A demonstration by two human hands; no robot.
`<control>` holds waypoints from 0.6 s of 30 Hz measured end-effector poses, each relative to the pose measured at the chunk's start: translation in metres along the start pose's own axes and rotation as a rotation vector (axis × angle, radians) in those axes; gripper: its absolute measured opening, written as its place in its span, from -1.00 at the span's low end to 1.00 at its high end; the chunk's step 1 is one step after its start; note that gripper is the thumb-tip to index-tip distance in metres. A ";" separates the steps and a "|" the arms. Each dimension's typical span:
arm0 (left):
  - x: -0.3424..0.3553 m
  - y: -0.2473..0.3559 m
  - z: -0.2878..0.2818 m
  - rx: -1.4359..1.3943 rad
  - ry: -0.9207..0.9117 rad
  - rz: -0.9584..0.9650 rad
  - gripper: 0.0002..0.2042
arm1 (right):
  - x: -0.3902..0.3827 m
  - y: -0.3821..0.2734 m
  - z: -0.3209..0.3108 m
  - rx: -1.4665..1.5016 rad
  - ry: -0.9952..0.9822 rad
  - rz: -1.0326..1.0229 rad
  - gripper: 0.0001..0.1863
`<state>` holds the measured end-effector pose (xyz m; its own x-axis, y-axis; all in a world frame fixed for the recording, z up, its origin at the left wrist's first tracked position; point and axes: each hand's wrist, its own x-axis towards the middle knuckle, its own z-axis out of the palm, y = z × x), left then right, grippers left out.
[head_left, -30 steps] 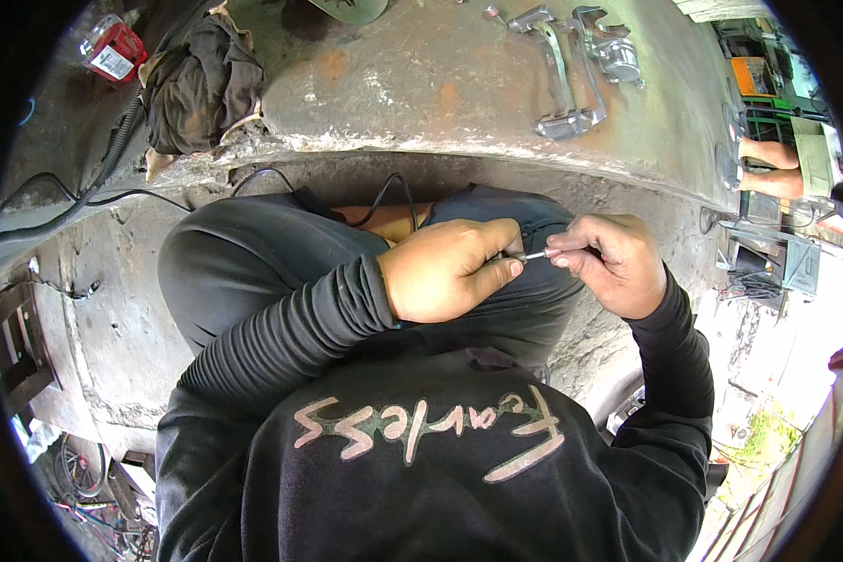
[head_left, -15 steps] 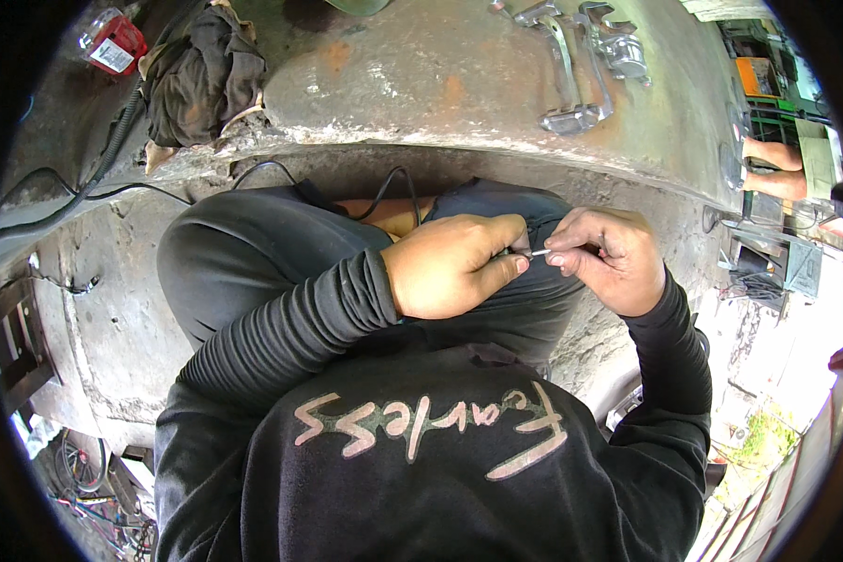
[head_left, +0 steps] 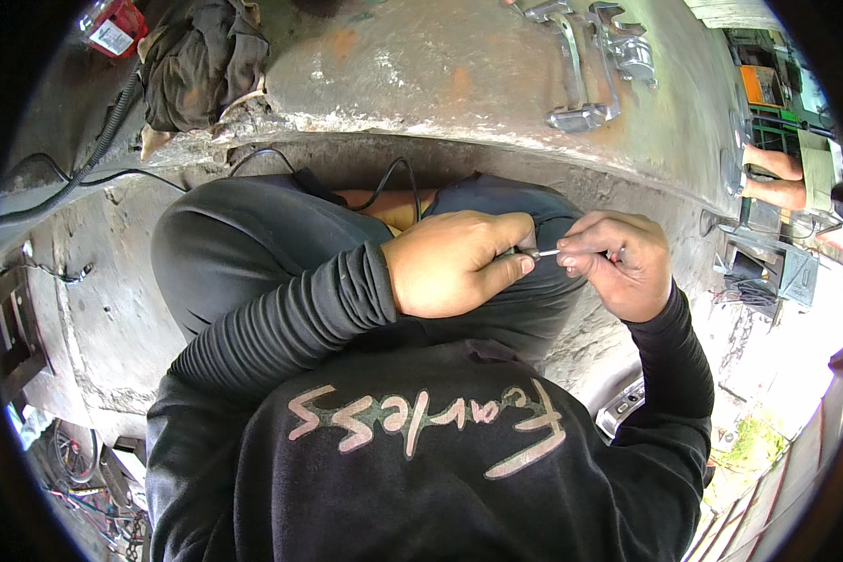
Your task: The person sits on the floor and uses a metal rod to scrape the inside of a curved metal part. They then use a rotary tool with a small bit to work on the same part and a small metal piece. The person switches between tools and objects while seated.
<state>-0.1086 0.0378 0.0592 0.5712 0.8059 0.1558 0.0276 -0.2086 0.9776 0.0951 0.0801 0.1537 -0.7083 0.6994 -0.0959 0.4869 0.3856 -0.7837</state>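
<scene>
Over my lap, my left hand (head_left: 457, 265) is closed, thumb against curled fingers, around a small dark piece that its fingers mostly hide. From that pinch a thin, pale, wire-like piece (head_left: 547, 252) runs across to my right hand (head_left: 623, 262), whose thumb and fingertips pinch its other end. The fingertips of the two hands are a short gap apart. A black cable (head_left: 398, 167) loops up beyond my left hand and drops behind it; whether it joins the held piece I cannot tell.
Metal parts with long arms (head_left: 585, 70) lie on the worn ledge (head_left: 393, 84) ahead. A dark rag (head_left: 206, 70), a corrugated hose (head_left: 112, 136) and a red container (head_left: 117, 28) are at far left. Another person's legs (head_left: 776, 178) show at far right.
My right hand has shifted slightly right, and the gap between my fingertips is a little wider, with more of the thin piece showing. Both hands keep their pinch.
</scene>
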 end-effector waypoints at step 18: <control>-0.004 -0.002 0.004 0.043 0.079 -0.021 -0.86 | 0.001 -0.001 0.003 0.179 -0.002 0.268 -0.72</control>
<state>-0.1076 0.0325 0.0560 0.5034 0.8513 0.1480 0.0746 -0.2135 0.9741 0.0922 0.0785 0.1528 -0.5681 0.7606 -0.3142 0.5587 0.0761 -0.8259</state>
